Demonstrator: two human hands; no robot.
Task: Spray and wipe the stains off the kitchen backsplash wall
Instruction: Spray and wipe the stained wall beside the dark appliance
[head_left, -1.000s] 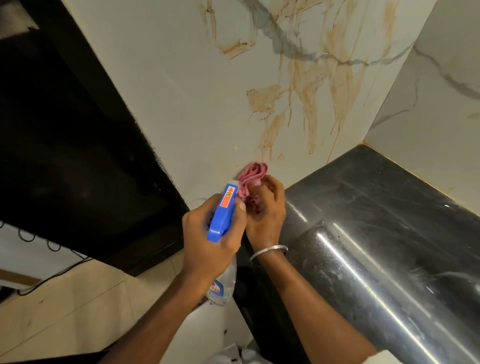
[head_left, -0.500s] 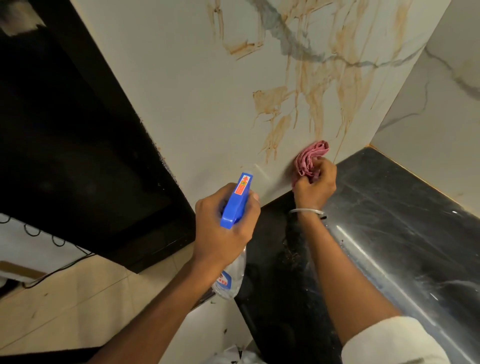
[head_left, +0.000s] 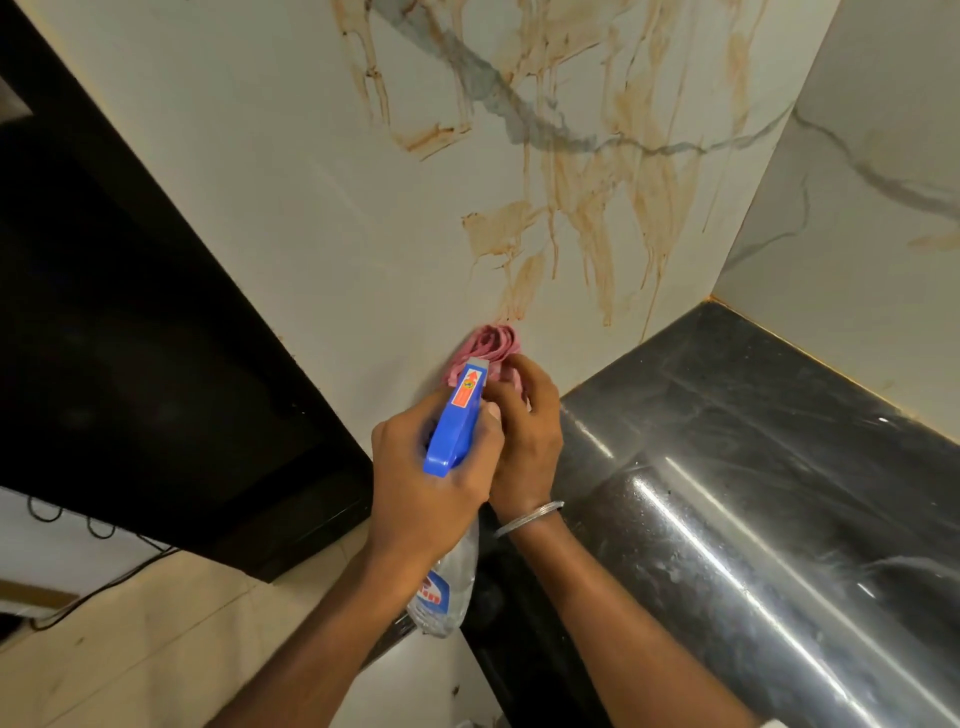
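The person's right hand (head_left: 524, 441) has its fingers curled tight round a scrunched pink cloth (head_left: 491, 345). It pushes the cloth against the backsplash wall (head_left: 311, 182), low down near the middle of the frame, just above where the wall meets the black counter (head_left: 753, 467). The left hand (head_left: 426, 499) sits just in front of it, with its fingers wrapped round the neck of a spray bottle (head_left: 457, 415) that has a blue top. The nozzle points up at the wall. I cannot tell if a finger is on the trigger, because the blue top hides it.

The brown stains (head_left: 597, 228) are above the cloth. They run up the wall in streaks and drips through the upper middle of the frame. The cloth touches only their lowest tip, so I think most of the mess is not wiped yet.

To do this step well, I would push the cloth up along the drips with long, firm strokes. Turn it to a clean side when it gets brown, or it will smear. Spray the dry patches first so they get wet. The two hands are very close together, so hold the bottle out of the cloth's way. Watch for drips running onto the counter.
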